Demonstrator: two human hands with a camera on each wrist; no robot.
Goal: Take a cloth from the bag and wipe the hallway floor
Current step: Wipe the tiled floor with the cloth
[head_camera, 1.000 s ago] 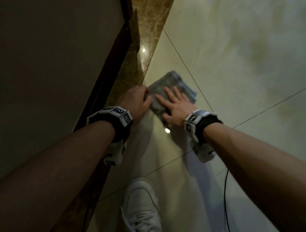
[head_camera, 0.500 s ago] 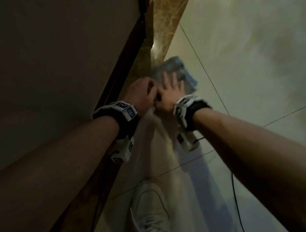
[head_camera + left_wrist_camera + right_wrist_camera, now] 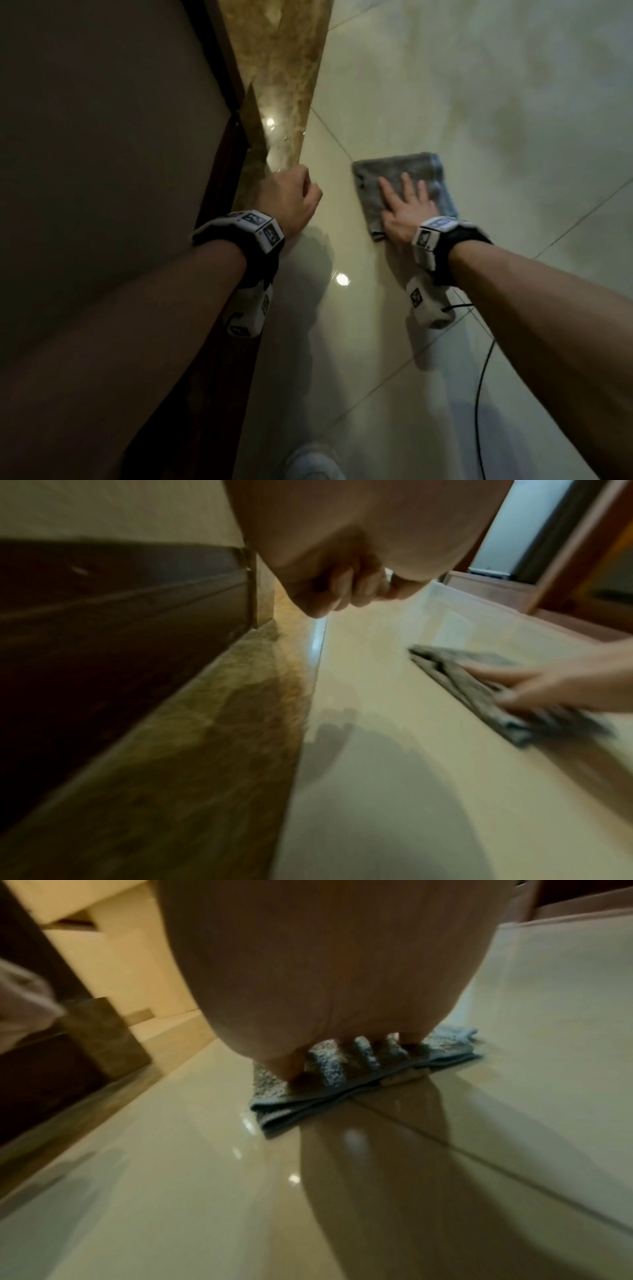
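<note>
A folded grey-blue cloth lies flat on the glossy pale floor tiles. My right hand presses on it with straight, spread fingers. In the right wrist view the cloth bulges between those fingers. My left hand hovers to the left of the cloth, above the tiles by the marble strip, with its fingers curled and nothing in them. The left wrist view shows that hand closed and the cloth off to its right under my right hand.
A brown marble border strip and a dark wooden skirting run along the wall on the left. A white shoe stands at the bottom edge. A thin black cable hangs from my right wrist. A doorway lies ahead.
My right hand has slid the cloth to the right, away from the marble strip. My left hand has come off the cloth and stays near the wall.
</note>
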